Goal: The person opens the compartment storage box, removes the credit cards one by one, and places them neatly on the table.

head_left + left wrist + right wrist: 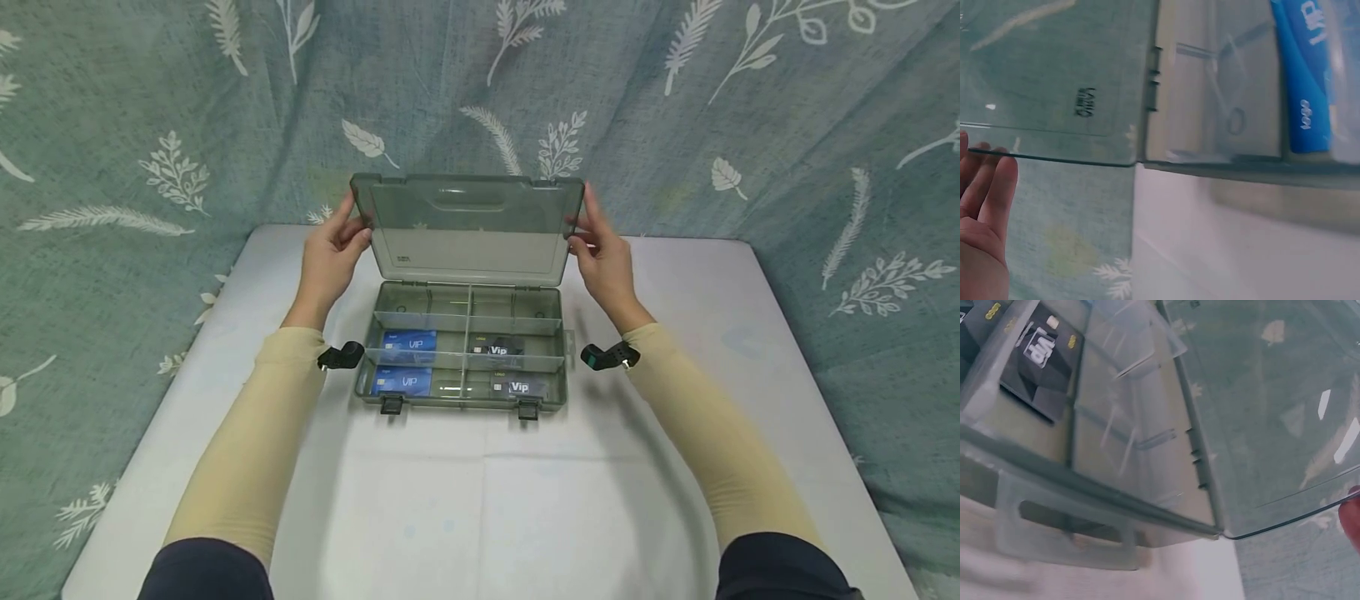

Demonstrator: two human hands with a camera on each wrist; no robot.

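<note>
A translucent grey-green plastic storage box (465,402) sits on the table with its hinged lid (468,254) raised at the back. By the lid's left edge, my left hand (330,258) holds it between thumb and fingers. My right hand (606,262) grips the opposite edge in the same way. Dividers split the box into several compartments. Two blue VIP cards (402,381) lie in the left compartments, one in the middle row and one in front. Two black Vip cards (519,386) occupy the matching compartments on the right. The back row holds no cards.
A white cloth (480,517) covers the table. Behind and beside it hangs a green-blue curtain (420,92) with white leaf prints. Two dark latches (528,410) stick out at the box's front, and a carrying handle (1072,531) projects from its right side.
</note>
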